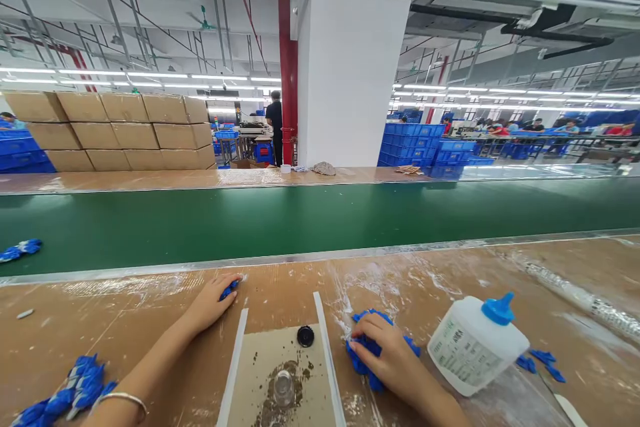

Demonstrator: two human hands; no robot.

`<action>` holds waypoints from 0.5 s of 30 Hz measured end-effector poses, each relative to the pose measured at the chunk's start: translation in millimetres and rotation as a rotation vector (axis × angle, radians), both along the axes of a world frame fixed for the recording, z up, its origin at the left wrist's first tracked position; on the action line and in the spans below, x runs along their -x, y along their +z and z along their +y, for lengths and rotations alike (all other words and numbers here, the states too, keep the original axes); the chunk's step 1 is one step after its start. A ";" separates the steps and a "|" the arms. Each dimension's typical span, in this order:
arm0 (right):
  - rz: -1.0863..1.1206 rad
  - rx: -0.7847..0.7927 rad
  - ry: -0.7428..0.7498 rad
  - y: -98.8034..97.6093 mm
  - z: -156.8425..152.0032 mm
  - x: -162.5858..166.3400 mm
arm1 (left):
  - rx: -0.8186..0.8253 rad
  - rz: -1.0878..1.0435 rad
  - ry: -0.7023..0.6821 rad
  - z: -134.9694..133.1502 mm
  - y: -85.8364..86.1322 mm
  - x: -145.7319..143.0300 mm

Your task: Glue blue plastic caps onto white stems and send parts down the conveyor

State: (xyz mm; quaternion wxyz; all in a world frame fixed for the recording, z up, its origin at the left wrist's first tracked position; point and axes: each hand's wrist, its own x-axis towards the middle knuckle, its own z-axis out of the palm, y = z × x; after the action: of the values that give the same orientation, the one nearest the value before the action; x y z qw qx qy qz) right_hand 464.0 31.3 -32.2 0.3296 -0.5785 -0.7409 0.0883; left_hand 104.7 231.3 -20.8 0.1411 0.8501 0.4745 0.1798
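One brown bench (280, 283); hands well apart over it. Cardboard sheet (247, 373) between them. White bottle (470, 347) just right of a ragged blue pile (359, 365), which shows no clear long axis. Pile lies directly under the right hand (387, 353), the nearer: palm down, fingers bent; grip, cannot tell. Left hand (215, 300): arm extended forward, fingertips pinched on a small blue piece (229, 289).
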 end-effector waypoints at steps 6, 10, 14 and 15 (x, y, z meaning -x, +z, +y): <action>-0.126 0.062 0.042 -26.1 -18.8 17.3 | 0.027 -0.003 -0.015 -37.6 -10.2 -21.3; -0.167 0.071 -0.018 -35.7 -28.0 24.6 | 0.072 0.007 -0.064 -71.1 -5.8 -23.1; -0.085 0.147 -0.094 -27.6 -45.8 34.8 | 0.091 -0.013 -0.125 -92.2 0.2 -17.3; -0.035 0.172 -0.117 -26.6 -50.6 38.4 | 0.088 -0.023 -0.131 -94.3 0.3 -15.5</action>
State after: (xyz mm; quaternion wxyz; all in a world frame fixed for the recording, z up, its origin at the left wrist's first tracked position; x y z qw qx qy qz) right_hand 425.6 -19.4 -58.8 0.2702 -0.6484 -0.7012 0.1219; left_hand 120.2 137.0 -20.5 0.1952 0.8703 0.4233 0.1591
